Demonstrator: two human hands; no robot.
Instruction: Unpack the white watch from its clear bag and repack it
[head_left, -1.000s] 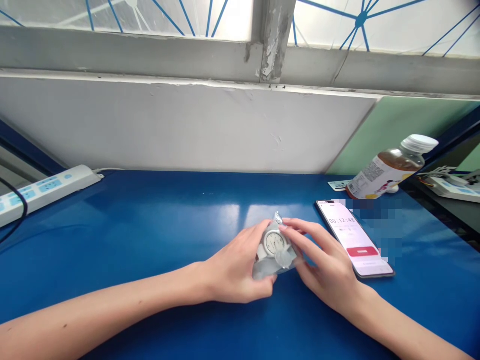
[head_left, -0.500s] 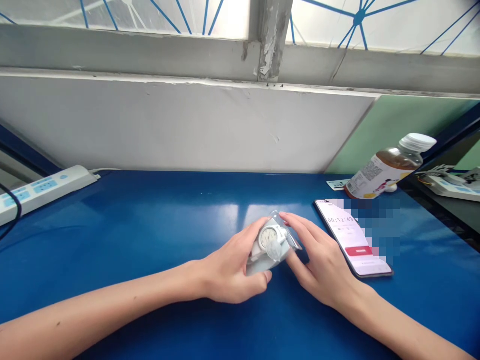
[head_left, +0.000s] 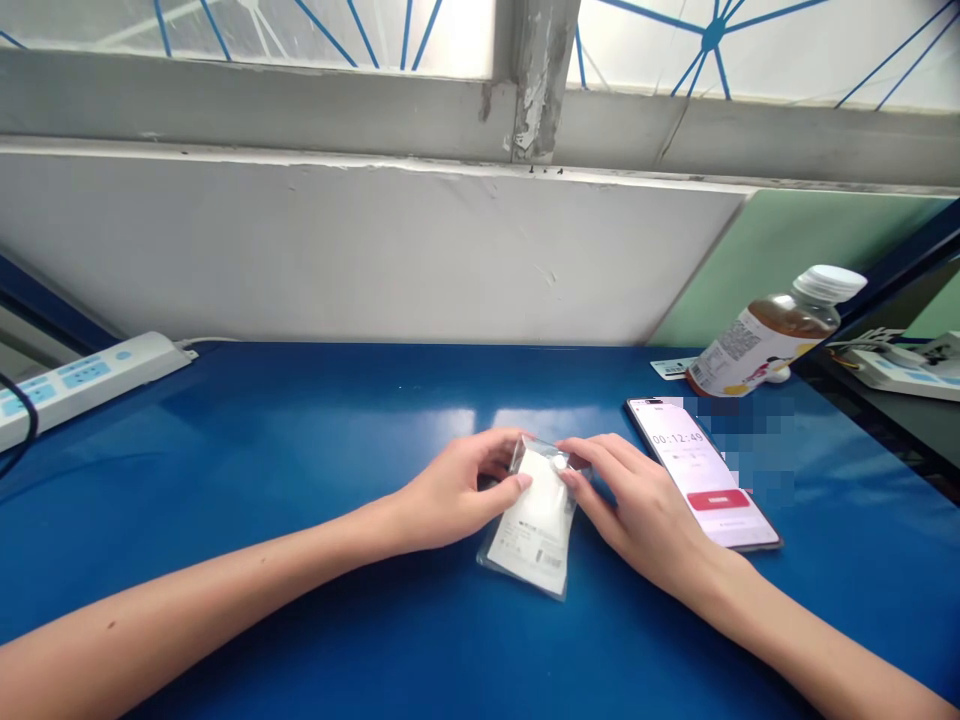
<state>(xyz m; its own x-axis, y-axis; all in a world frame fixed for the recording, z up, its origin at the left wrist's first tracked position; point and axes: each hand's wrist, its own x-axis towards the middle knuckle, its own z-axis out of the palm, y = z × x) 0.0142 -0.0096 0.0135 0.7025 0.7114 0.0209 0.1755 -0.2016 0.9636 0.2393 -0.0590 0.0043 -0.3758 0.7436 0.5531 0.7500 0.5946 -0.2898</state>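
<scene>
A clear plastic bag (head_left: pixel 525 578) is held up between both hands, over the middle of the blue table. Inside it, a white card (head_left: pixel 534 525) with fine print and a barcode faces me. My left hand (head_left: pixel 457 490) grips the bag's upper left edge, thumb across the front and fingers behind. The thumb and fingertips of my right hand (head_left: pixel 645 500) pinch the upper right corner. Near those fingertips shows a small white round part (head_left: pixel 559 463), too small to make out. The white watch is hidden from this side.
Right of my right hand lies a phone (head_left: pixel 686 455) with a timer on its screen. Behind it a capped bottle (head_left: pixel 765 345) of brown drink stands by a small card (head_left: pixel 670 369). A white power strip (head_left: pixel 97 375) lies at the left; another (head_left: pixel 904 370) is at the far right.
The bag has been turned over: the watch dial faced me before, and now the printed card does. My left hand has shifted its hold to the upper edge, its thumb moving up.
</scene>
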